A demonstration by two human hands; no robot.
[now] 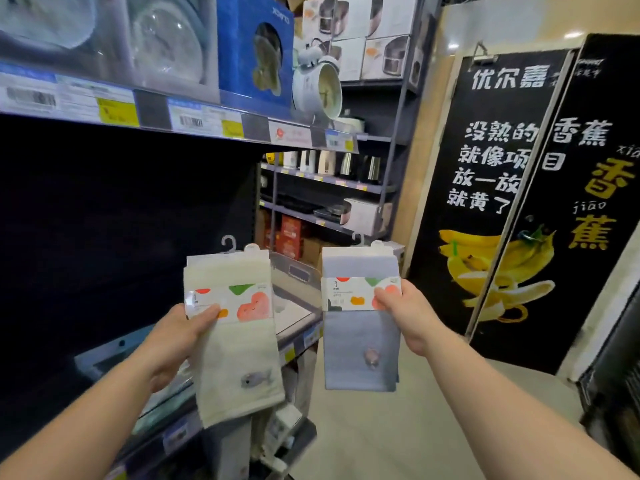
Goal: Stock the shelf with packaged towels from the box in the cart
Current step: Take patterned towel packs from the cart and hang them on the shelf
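Note:
My left hand (180,337) grips a cream packaged towel (235,355) by its printed paper band; a small grey fish is stitched near its bottom and a plastic hook tops it. My right hand (405,313) pinches a pale blue packaged towel (362,344) at the right edge of its band. Both towels hang upright in front of me, side by side and apart. They are held out in front of the dark shelf bay (121,220) on the left. The cart and the box are not in view.
The shelf above (173,116) carries boxed goods, price labels and a white alarm clock (318,88). A lower shelf edge (298,327) runs beneath the towels. Further shelves with kettles (329,164) stand behind. A black banana sign (502,202) stands at the right beside the floor aisle (415,410).

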